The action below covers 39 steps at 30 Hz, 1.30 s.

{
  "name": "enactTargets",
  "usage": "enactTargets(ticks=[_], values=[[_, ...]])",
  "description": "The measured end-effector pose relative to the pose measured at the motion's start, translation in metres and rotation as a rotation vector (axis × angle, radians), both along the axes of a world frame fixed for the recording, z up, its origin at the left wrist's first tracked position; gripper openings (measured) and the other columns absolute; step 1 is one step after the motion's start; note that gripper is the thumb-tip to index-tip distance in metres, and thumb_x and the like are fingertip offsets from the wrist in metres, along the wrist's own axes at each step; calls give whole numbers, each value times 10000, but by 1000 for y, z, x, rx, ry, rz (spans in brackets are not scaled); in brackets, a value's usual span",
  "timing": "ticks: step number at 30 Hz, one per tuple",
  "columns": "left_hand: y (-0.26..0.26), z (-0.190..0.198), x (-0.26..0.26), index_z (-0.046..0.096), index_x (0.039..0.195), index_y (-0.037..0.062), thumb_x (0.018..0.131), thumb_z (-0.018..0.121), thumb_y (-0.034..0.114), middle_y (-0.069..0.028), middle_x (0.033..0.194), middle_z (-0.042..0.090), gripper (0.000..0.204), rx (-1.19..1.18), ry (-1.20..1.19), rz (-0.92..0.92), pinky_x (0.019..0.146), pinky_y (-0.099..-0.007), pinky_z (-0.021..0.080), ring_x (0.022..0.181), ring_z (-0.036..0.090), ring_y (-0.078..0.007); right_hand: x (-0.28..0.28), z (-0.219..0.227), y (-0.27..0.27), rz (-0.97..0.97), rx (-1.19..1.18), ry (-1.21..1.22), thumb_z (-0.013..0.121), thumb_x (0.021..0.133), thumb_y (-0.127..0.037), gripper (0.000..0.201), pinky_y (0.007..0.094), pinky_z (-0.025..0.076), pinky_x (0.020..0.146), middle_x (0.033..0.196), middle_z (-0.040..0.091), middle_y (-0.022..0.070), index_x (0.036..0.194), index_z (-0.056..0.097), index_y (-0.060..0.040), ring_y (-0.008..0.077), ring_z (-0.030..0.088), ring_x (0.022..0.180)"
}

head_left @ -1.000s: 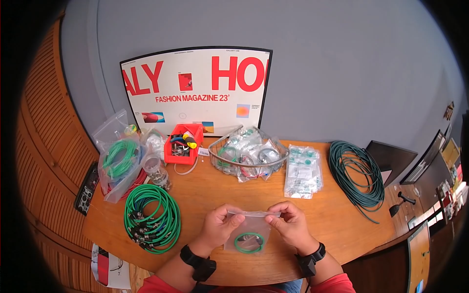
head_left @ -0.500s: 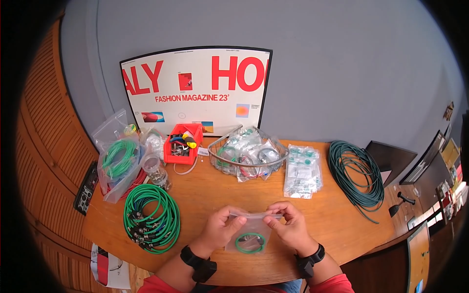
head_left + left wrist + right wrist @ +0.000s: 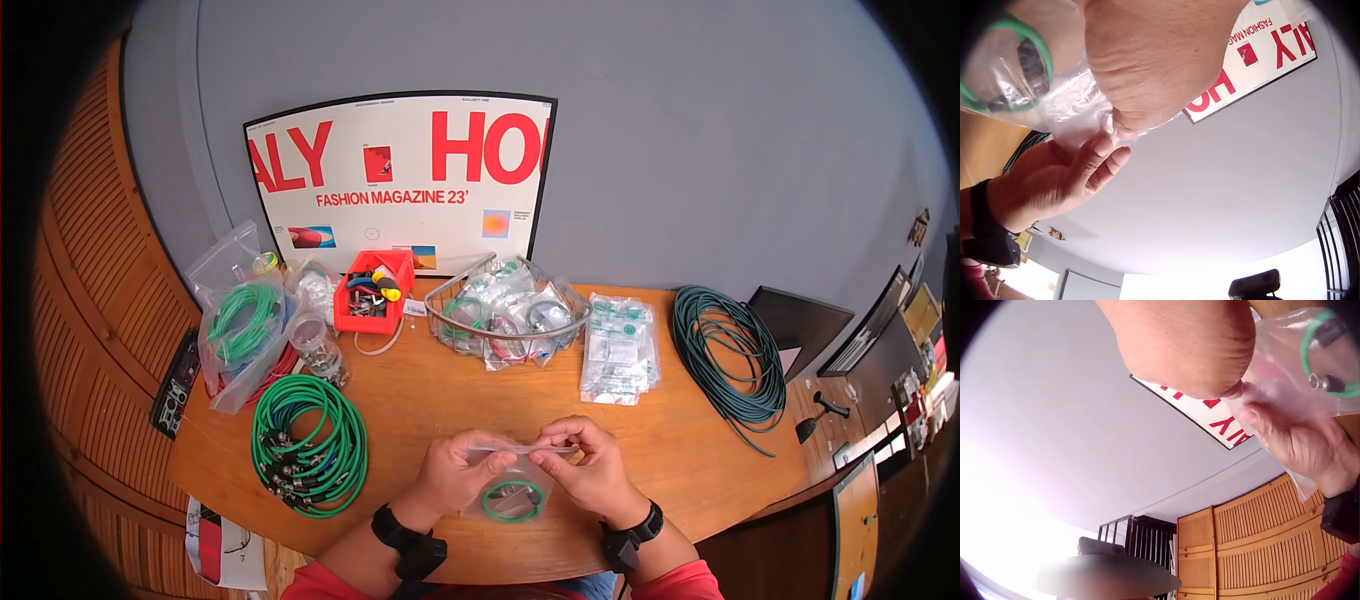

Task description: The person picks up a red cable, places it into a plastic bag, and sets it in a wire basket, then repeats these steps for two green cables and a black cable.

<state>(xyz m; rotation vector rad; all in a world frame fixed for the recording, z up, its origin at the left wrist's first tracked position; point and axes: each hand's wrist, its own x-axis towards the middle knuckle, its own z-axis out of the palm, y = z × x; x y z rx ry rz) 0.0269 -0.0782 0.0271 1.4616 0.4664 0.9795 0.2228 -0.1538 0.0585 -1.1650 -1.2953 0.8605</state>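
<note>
A clear zip bag (image 3: 505,472) hangs between my two hands over the near part of the table. Inside it lies a coiled green cable (image 3: 487,503); dark and metal connectors (image 3: 1325,383) show on the cable in the right wrist view. The left hand (image 3: 450,478) pinches the bag's top edge at one side, thumb toward me. On the other side, the right hand (image 3: 592,475) pinches the same edge between thumb and fingers. Both thumbs are close together along the strip. From the left wrist, the back of the left hand (image 3: 1154,62) covers its own fingertips.
Bundled green cables (image 3: 330,440) lie left on the table (image 3: 430,400). Behind are a cable-filled bag (image 3: 235,330), a jar (image 3: 318,352), a red bin (image 3: 368,318), a wire basket (image 3: 460,345) of bagged parts, flat packets (image 3: 618,350) and a dark green cable coil (image 3: 690,345).
Both thumbs have shifted inward along the bag's top edge, so the hands are closer together. The bag's top has dipped slightly; the cable stays inside.
</note>
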Motion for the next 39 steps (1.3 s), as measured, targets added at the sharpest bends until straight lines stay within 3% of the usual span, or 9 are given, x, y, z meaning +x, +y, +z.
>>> enactTargets(ticks=[5,8,10,13,17,21,24,32,39], values=[[-1,3,0,730,1003,8,926,743,149,-78,965,758,161,95,67,53,805,-291,556,894,693,-126,-1,-3,0,-31,50,-50,790,850,-7,276,270,524,801,967,716,64,1081,638,-19,114,650,903],[-4,6,0,727,1012,7,933,733,149,-85,968,755,162,60,58,42,810,-289,553,892,692,-127,2,1,2,-41,120,-218,807,818,-4,263,289,529,776,944,713,86,1036,662,-26,155,668,859],[-3,0,2,717,1020,7,939,726,153,-87,974,750,166,40,25,13,813,-291,549,897,690,-131,3,8,5,-55,335,-416,824,769,0,254,318,531,738,927,723,99,982,691,-37,212,675,815],[-4,-7,6,686,1034,7,955,704,155,-96,995,736,169,60,0,-45,827,-299,540,919,683,-147,7,11,4,-21,379,-501,829,742,0,250,341,530,712,912,733,92,955,708,-44,250,673,802],[-2,-4,8,626,1035,11,978,668,156,-111,1023,713,161,233,12,-29,850,-317,525,957,670,-185,10,18,3,-14,378,-519,819,759,-19,245,361,533,686,889,729,79,981,727,-64,263,667,789],[-1,-8,9,614,1033,11,985,657,167,-124,1029,706,169,184,-43,-19,858,-326,522,960,671,-208,12,14,3,-20,360,-504,819,761,-27,254,364,534,676,900,729,85,992,718,-61,267,668,776],[2,-2,4,598,1025,11,995,636,138,-118,1043,700,136,198,53,-11,896,-330,509,1000,655,-192,14,9,2,-43,311,-458,818,766,-39,256,364,534,666,895,725,94,997,711,-58,272,669,777],[1,-2,9,636,976,32,943,702,165,-122,975,736,153,304,57,65,812,-354,535,895,706,-265,17,17,3,-13,343,-559,806,787,-57,247,367,536,668,876,715,106,1014,710,-54,282,669,787],[3,5,4,683,979,23,942,697,109,-126,1021,742,95,375,99,43,853,-341,532,947,699,-219,15,17,0,-2,240,-534,782,814,-65,206,378,533,668,874,711,110,1007,712,-53,289,655,782]])
